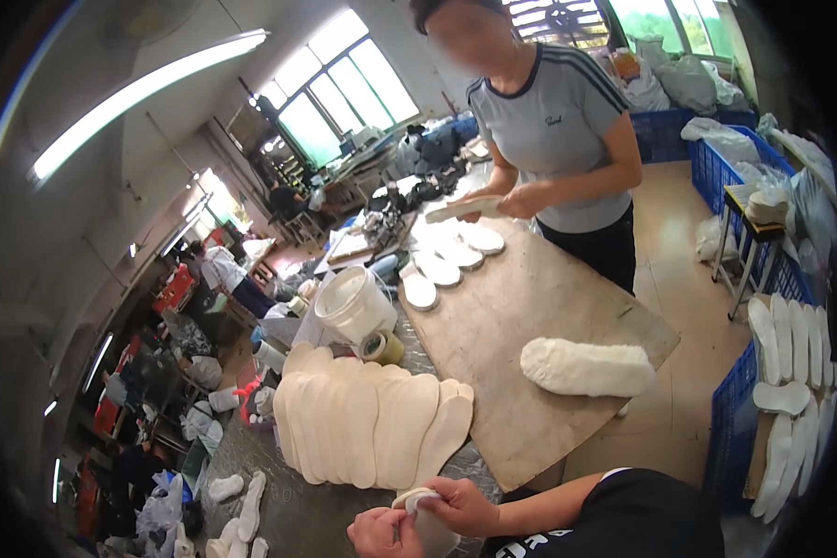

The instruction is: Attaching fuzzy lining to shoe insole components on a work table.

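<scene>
Desk (530,307): a bare wooden board is lying over it, its near right corner jutting past the edge toward the floor. The middle of the board is standing open between the far row of insoles and the near items.

Fleece insole (586,367): white and fluffy, it is lying flat near the board's right edge, apart from everything else.

Fanned stack of insoles (372,418): cream, overlapping one another, it is crowding the desk's near left part, just ahead of the hands.

White bucket (355,305) and tape roll (381,347): both are standing just behind the fan, at the board's left edge.

Blue crate (737,409): it is sitting at the right, close beside the desk, with pale insoles leaning along it.

Left hand (381,535) and right hand (460,505): both are closing on a small white insole (428,521) at the lower edge of the view, below the fan; fingertips are pinching its curled top end. The piece is looking pale and slightly bent, though its lower part is probably cut off by the frame.

Co-worker's hands (511,200): across the desk, they are holding a pale insole over the far row.
</scene>
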The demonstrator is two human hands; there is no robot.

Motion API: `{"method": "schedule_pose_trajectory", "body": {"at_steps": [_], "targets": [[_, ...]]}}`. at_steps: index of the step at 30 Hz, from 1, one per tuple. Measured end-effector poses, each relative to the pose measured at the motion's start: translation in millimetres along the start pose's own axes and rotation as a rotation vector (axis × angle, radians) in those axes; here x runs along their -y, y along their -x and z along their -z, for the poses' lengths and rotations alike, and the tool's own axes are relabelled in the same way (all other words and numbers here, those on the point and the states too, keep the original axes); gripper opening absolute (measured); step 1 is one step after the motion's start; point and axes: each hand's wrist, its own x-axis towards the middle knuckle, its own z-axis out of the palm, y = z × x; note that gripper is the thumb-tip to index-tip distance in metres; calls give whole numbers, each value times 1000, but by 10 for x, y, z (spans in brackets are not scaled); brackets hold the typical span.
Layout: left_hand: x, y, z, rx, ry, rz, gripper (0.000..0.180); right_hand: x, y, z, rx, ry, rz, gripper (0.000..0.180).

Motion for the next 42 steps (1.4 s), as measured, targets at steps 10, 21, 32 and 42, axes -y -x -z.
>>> {"method": "schedule_pose_trajectory", "body": {"at_steps": [10, 21, 32, 42], "targets": [[-58, 288, -38, -180, 561, 373, 14, 7, 186, -24, 209, -125, -20, 19], [-189, 500, 477, -94, 296, 208, 5, 509, 67, -11, 676, 29, -81, 36], [359, 807, 528, -437, 902, 577, 33, 290, -147, -562, 705, 256, 7, 18], [429, 1035, 620, -288, 366, 447, 14, -166, 48, -609, 637, -252, -229, 15]]}}
